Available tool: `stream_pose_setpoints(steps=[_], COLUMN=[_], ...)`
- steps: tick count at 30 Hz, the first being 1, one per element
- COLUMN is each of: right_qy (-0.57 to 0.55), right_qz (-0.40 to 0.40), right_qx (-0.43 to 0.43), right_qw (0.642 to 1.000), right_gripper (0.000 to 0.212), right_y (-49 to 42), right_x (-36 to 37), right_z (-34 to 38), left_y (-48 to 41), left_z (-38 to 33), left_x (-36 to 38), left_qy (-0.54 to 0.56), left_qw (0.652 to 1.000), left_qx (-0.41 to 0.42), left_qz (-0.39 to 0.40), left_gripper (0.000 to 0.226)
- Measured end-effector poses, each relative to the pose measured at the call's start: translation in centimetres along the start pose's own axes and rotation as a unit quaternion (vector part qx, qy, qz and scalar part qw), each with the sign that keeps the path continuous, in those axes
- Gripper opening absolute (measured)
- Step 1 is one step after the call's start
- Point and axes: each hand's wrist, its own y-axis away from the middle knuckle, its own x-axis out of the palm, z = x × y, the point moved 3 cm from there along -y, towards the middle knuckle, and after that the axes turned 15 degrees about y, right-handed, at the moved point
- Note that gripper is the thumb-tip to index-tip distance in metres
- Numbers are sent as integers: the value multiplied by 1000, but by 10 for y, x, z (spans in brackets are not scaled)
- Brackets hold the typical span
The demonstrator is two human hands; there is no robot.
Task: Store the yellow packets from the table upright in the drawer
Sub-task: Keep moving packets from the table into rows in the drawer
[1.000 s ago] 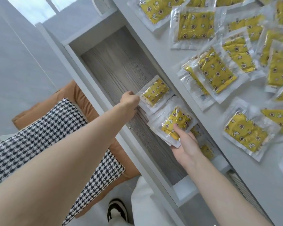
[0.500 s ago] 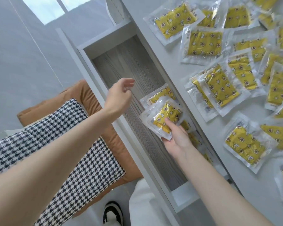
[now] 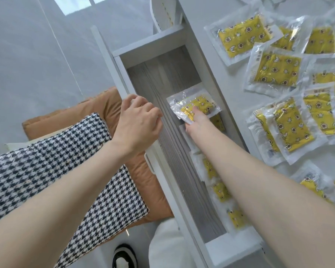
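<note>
The white drawer point(image 3: 124, 89) with a grey wood-grain floor stands pulled out beside the white table point(image 3: 226, 97). My right hand point(image 3: 196, 120) reaches into it and pinches a yellow packet point(image 3: 197, 105) in clear wrap, tilted against the drawer's table-side wall. Behind it, several more yellow packets point(image 3: 220, 190) stand in a row along that wall, partly hidden by my right forearm. My left hand point(image 3: 139, 120) sits on the drawer's front rail with its fingers curled over the edge. Several yellow packets point(image 3: 277, 70) lie flat on the table.
A black-and-white houndstooth cushion point(image 3: 66, 161) lies on a brown seat cushion point(image 3: 89, 111) left of the drawer, under my left forearm. A black-and-white shoe point(image 3: 124, 256) shows on the floor below. A white chair back point(image 3: 162, 14) stands beyond the drawer's far end.
My left hand let go of a packet in the drawer, lifted and came down on the drawer's front rail. My right hand carried its packet farther along the drawer to the table-side wall.
</note>
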Motion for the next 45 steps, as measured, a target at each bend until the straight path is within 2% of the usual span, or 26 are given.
stream_pose_setpoints(steps=[2, 4, 6, 9, 13, 18, 22, 27, 30, 32, 38, 45], right_qy=[7, 35, 58, 41, -18, -79, -59, 66, 110, 133, 157, 113], right_qz=[-28, -73, -114, -151, -86, 59, 83, 48, 45, 46, 47, 31], right_qx=[10, -40, 1, -4, -45, -61, -84, -142, -147, -143, -160, -199], right_qw=[1000, 996, 992, 988, 995, 993, 991, 986, 982, 980, 973, 973], right_gripper=[48, 53, 65, 39, 24, 7, 40, 51, 46, 39, 22, 17], right_y=[4, 6, 13, 18, 23, 7, 5, 28, 48, 67, 146, 244], right_x=[-1, -6, -9, -16, -15, 21, 29, 3, -21, -39, -88, -130], right_z=[-2, -5, -12, -16, -16, 20, 39, 25, 7, -4, -28, -59], left_y=[1, 0, 0, 0, 0, 0, 1, -1, -2, 0, 29, 76], left_z=[1, 0, 0, -1, 0, 2, 3, 2, -3, -15, -65, -118], left_x=[-1, -2, -1, -1, -1, 2, 4, -2, -10, -23, -84, -159], left_qy=[-5, -12, -15, -18, -21, -30, -35, -30, 50, 134, 270, 313], left_qw=[1000, 1000, 999, 999, 999, 999, 998, 996, 988, 976, 951, 941], left_qx=[3, 1, -2, -2, -4, -2, 2, 5, -23, -57, -106, -89], left_qz=[6, 15, 31, 35, 42, 40, 43, 80, 146, 160, 103, 90], left_gripper=[31, 32, 33, 35, 37, 38, 40, 41, 34, 35, 39, 36])
